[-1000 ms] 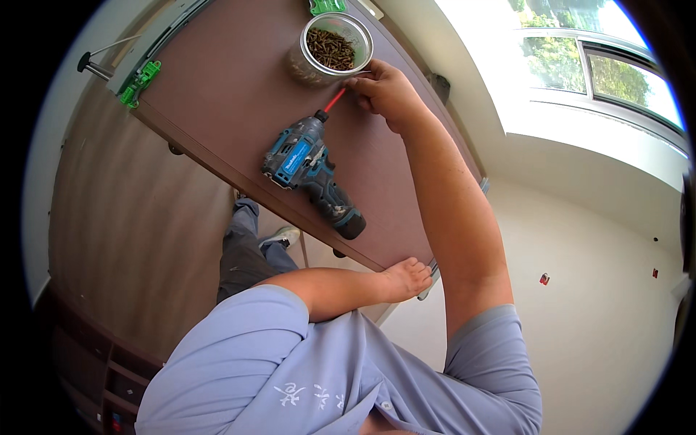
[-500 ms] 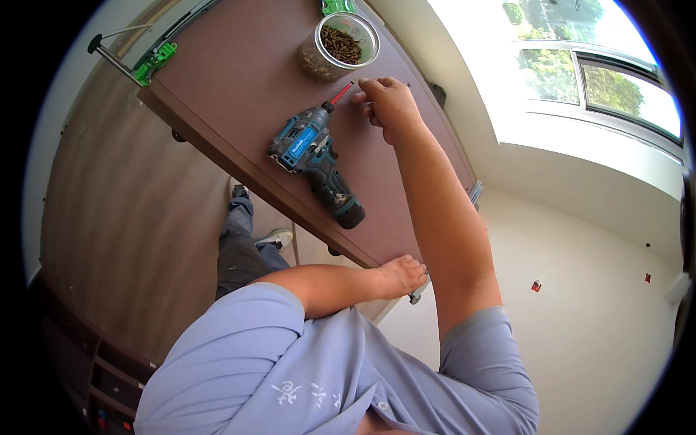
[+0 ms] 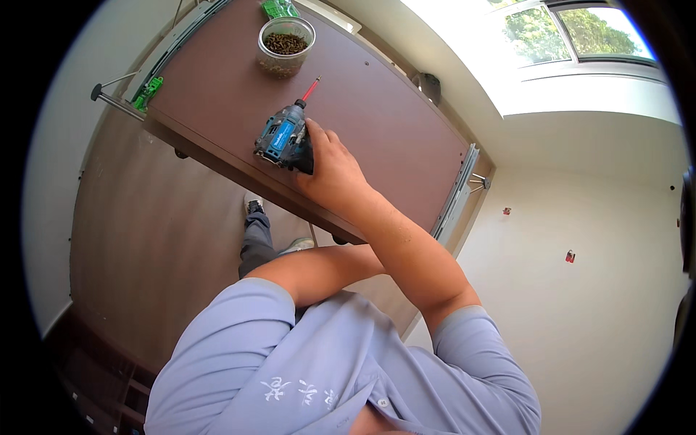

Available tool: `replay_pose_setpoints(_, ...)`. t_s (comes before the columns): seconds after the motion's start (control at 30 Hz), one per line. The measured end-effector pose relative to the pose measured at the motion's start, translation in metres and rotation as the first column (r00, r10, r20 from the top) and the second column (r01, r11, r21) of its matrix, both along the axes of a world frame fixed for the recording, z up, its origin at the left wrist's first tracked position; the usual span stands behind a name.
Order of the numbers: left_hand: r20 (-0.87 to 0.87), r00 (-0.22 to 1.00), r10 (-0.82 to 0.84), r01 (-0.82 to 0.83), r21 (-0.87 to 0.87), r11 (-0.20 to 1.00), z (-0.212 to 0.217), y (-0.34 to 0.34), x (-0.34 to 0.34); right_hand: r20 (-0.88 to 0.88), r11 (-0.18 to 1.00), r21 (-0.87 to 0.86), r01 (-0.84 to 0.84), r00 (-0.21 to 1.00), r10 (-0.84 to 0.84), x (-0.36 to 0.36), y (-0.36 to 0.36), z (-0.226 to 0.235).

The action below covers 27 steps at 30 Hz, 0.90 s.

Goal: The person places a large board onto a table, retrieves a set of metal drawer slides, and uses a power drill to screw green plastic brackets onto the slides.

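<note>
My right hand (image 3: 333, 163) is wrapped round the handle of a blue-and-black cordless impact driver (image 3: 279, 136), which lies on its side on a brown panel (image 3: 384, 116). A slim red bit (image 3: 312, 88) sticks out of its chuck, angled away to the far right. Just beyond the driver stands a clear round tub (image 3: 275, 70) holding many small brownish screws (image 3: 285, 43). My left forearm (image 3: 330, 268) passes under the right one, which hides my left hand.
Metal drawer slides (image 3: 457, 196) run along the panel's right and left ends. Green plastic clips (image 3: 148, 94) sit at the left corner, and a green packet (image 3: 279, 9) lies behind the tub. A window (image 3: 551, 32) is at the far right.
My right hand has left the bit's tip and come back to grip the driver's handle. My left hand, earlier resting at the panel's near edge, is now hidden. The view has shifted.
</note>
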<state>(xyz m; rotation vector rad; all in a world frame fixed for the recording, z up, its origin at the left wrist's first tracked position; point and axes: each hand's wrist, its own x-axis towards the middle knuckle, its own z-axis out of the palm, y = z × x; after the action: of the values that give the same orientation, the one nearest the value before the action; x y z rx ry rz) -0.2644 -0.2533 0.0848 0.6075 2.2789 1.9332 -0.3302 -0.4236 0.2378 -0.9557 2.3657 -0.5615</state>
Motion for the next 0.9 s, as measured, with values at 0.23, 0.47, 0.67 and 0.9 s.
replay_pose_setpoints(0.23, -0.095, 0.995, -0.020, 0.001, -0.194, 0.981, 0.045, -0.019, -0.009, 0.248, 0.795, -0.493, 0.353, 0.933, -0.261, 0.013, 0.234, 0.086)
replay_pose_setpoints(0.47, -0.260, 0.964, -0.062, -0.065, -0.453, 0.889, 0.068, -0.015, -0.009, 0.577, 0.186, -0.655, 0.732, 0.644, -0.501, 0.118, 0.440, 0.107)
replay_pose_setpoints(0.67, -0.242, 0.969, -0.060, -0.055, -0.445, 0.894, 0.075, -0.010, -0.013, 0.720, -0.088, -0.535, 0.841, 0.399, -0.567, 0.191, 0.492, 0.069)
replay_pose_setpoints(0.9, -0.243, 0.961, -0.134, 0.004, -0.471, 0.882, 0.078, -0.003, -0.015, 0.729, -0.048, -0.473, 0.880, 0.360, -0.582, 0.197, 0.509, 0.057)
